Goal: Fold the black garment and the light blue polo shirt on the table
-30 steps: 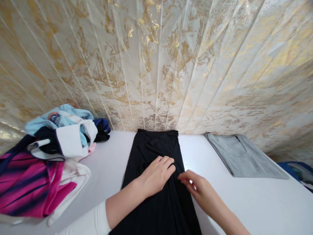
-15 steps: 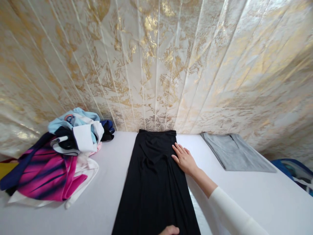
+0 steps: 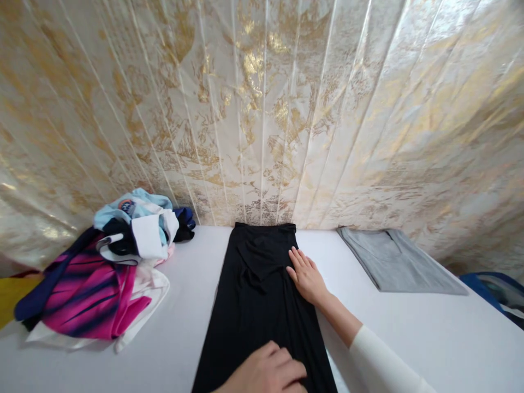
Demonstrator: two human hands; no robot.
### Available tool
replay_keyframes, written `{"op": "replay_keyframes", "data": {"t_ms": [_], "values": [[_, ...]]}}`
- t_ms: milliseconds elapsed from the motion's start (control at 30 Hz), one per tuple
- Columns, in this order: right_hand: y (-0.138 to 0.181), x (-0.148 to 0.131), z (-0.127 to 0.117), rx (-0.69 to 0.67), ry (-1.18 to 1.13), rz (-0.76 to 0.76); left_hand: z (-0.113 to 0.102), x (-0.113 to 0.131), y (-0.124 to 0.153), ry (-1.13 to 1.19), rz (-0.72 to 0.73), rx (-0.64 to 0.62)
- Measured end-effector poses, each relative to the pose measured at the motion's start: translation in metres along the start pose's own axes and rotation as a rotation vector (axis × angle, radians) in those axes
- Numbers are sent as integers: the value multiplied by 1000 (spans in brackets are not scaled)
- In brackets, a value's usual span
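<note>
- While the right hand [image 3: 305, 277], flat and empty, is apparently smoothing black cloth [image 3: 254, 322], the left hand [image 3: 270, 372] is looking curled, grip unclear
- Creases [image 3: 262, 281] toward the table's [image 3: 434, 330] far edge are likely awaiting flattening

The scene is brightly lit. Glare is thrown back by the pleated, gold-patterned whitish wall covering [image 3: 262, 125], most strongly at upper right. A soft shadow is cast on the smooth white table [image 3: 397, 319]. Folds are darkened in the long black cloth garment [image 3: 257, 322]. Outer edges are stretched and softened.
</note>
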State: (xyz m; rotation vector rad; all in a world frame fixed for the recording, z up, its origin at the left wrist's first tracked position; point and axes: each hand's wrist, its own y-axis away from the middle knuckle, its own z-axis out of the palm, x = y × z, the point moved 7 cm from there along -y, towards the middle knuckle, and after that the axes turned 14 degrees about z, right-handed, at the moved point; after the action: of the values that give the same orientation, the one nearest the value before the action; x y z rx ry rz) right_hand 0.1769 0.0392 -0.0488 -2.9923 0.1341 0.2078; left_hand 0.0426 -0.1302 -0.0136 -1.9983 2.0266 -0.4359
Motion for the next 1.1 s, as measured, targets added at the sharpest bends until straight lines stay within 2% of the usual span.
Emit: {"op": "replay_keyframes", "data": {"t_ms": [133, 200, 267, 467, 600, 800, 933, 1100], "values": [[-2, 0, -2, 3, -4, -19, -29, -55, -11, 34, -90, -41], [-1, -1, -2, 4, 5, -24, -30, -71, -19, 19, -49, -76], [-1, -1, -3, 2, 16, -28, -22, -77, -26, 7, 14, -132], [-12, 2, -1, -9, 35, -17, -12, -76, -36, -24, 55, -210], [-22, 5, 2, -16, 37, -12, -17, -77, -36, 13, 61, -207], [-35, 9, 5, -27, 51, -32, -29, -79, -21, 62, 7, -192], [-43, 11, 6, -39, 69, -35, -29, -64, -17, 79, 10, -199], [-53, 14, 7, -42, 66, -53, -15, -31, -20, 82, 139, -144]]}}
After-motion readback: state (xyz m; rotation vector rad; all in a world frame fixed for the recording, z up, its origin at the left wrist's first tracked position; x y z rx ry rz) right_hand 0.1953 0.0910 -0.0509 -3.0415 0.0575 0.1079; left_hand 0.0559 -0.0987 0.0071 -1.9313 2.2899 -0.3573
